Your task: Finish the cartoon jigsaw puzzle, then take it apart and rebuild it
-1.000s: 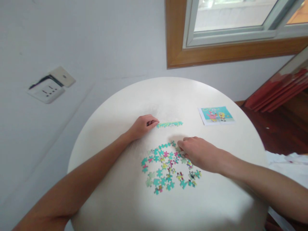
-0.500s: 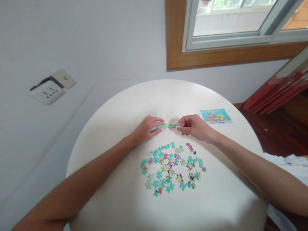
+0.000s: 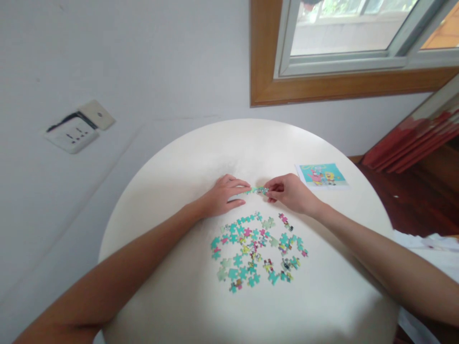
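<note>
A narrow strip of joined puzzle pieces (image 3: 255, 190) lies on the white round table (image 3: 179, 306), partly covered by my fingers. My left hand (image 3: 224, 196) rests over the strip's left end, its fingers stretched along the top and the thumb apart below. At the right end, my right hand (image 3: 289, 192) pinches a puzzle piece (image 3: 264, 190) against the strip; fingertips hide part of it. Nearer to me, many loose puzzle pieces (image 3: 237, 260) in teal, pink, yellow and pale green are spread out face up.
A picture card (image 3: 322, 175) with cartoon figures lies at the right, beyond my right hand. Behind the table are a wall with a socket (image 3: 73, 135) and a wood-framed window (image 3: 265, 91). A red curtain (image 3: 412, 143) hangs at the right.
My left thumb has come away from the strip, and the fingers reach slightly farther right over it. The strip now lies flatter on the table. My right hand stays at its right end.
</note>
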`<state>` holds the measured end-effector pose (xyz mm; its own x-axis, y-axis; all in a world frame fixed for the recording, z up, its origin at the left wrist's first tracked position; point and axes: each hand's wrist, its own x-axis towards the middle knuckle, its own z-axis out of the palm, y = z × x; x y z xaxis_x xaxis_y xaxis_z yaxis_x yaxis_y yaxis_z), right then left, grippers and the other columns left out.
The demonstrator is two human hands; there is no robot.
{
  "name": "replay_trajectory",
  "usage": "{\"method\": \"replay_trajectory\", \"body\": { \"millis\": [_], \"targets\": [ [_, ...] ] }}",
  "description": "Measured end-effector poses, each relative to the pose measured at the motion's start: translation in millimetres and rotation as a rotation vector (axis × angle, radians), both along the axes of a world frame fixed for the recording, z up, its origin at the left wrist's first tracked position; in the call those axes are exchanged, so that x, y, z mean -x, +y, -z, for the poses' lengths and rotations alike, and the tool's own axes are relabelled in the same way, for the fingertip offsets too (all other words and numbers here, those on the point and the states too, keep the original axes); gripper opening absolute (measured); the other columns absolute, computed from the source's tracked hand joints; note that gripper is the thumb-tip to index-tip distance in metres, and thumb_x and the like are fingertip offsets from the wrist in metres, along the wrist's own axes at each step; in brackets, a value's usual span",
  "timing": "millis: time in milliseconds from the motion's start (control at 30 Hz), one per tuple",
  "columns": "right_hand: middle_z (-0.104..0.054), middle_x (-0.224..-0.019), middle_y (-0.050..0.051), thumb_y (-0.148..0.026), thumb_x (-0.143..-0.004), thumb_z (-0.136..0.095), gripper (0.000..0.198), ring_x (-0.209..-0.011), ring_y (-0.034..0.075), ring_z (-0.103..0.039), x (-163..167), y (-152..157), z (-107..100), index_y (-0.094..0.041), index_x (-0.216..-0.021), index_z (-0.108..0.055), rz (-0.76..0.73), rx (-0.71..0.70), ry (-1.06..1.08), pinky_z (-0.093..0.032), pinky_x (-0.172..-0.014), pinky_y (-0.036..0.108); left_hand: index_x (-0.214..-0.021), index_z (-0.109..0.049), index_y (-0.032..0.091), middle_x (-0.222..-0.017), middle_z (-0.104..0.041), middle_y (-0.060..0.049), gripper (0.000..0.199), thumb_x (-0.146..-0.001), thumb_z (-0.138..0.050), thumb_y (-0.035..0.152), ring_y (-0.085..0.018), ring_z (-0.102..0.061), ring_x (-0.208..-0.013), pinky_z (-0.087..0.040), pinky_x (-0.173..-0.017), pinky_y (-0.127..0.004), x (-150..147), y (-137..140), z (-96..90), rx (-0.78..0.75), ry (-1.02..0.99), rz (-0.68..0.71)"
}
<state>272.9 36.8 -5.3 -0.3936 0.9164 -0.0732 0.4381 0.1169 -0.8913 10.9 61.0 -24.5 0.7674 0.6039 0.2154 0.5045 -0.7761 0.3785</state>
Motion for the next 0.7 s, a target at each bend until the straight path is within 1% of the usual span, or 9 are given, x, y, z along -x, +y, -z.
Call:
{"method": "replay_trajectory", "body": {
  "millis": [133, 200, 367, 467, 700],
  "targets": [
    [-0.07, -0.077, 0.006, -0.023, -0.08, -0.066, 0.014, -0.067, 0.015, -0.06, 0, 3, 4, -0.016, -0.089, -0.074, -0.04, -0.28, -0.187, -0.047, -0.068, 0.03, -0.132, -0.059, 0.025, -0.132, -0.061, -0.005, 0.041, -0.092, -0.059, 0.035, -0.026, -0.046, -0.115, -0.033, -0.105, -0.043, 0, 0, 0.4, 0.001, 0.024, -0.002],
    [-0.069, -0.082, 0.006, -0.024, -0.079, -0.068, 0.015, -0.07, 0.015, -0.059, 0, 5, 6, -0.017, -0.09, -0.075, -0.047, -0.36, -0.231, -0.046, -0.071, 0.031, -0.133, -0.059, 0.026, -0.132, -0.06, -0.005, 0.041, -0.092, -0.059, 0.035, -0.026, -0.046, -0.115, -0.033, -0.105, -0.043, 0, 0, 1.5, 0.001, 0.027, -0.005],
    [-0.068, -0.088, 0.007, -0.028, -0.081, -0.069, 0.017, -0.086, 0.019, -0.06, 4, 7, 13, -0.02, -0.093, -0.078, -0.029, -0.404, -0.251, -0.045, -0.082, 0.033, -0.132, -0.059, 0.026, -0.132, -0.06, -0.005, 0.041, -0.093, -0.058, 0.035, -0.025, -0.046, -0.115, -0.032, -0.105, -0.043, 1, 2, 4.1, -0.003, 0.024, -0.002],
    [-0.067, -0.093, 0.008, -0.03, -0.08, -0.07, 0.019, -0.094, 0.021, -0.057, 8, 6, 17, -0.021, -0.095, -0.078, -0.01, -0.431, -0.268, -0.043, -0.087, 0.036, -0.132, -0.059, 0.026, -0.132, -0.06, -0.005, 0.041, -0.093, -0.058, 0.035, -0.025, -0.046, -0.115, -0.032, -0.105, -0.042, 1, 2, 4.2, -0.01, 0.024, 0.003],
    [-0.066, -0.094, 0.009, -0.031, -0.077, -0.075, 0.02, -0.093, 0.023, -0.054, 10, 7, 24, -0.021, -0.095, -0.078, 0.025, -0.452, -0.301, -0.043, -0.085, 0.039, -0.132, -0.059, 0.026, -0.132, -0.06, -0.005, 0.04, -0.094, -0.057, 0.037, -0.025, -0.046, -0.116, -0.033, -0.104, -0.043, 0, 1, 4.1, -0.011, 0.028, 0.0]
  ]
}}
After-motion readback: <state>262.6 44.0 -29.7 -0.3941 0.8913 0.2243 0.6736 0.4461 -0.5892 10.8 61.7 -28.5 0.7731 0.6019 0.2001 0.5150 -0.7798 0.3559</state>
